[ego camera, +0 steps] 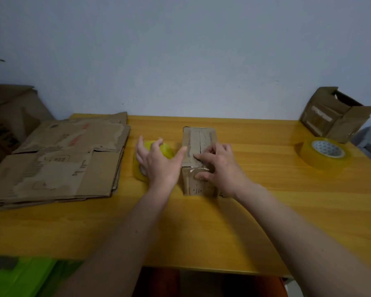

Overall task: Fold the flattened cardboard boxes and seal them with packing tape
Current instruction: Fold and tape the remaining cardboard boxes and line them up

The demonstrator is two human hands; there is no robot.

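Head view shows my right hand (220,166) pressing curled fingers onto the small folded brown cardboard box (198,146), sealing underway I judge, while my spread left hand (156,160), gripping nothing, hovers over the yellow tape roll (166,150), which needs grasping next.

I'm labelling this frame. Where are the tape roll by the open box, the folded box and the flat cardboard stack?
tape roll (324,153), head view, on its upper face
folded box (198,137), head view, top flaps
flat cardboard stack (58,161), head view, top sheet
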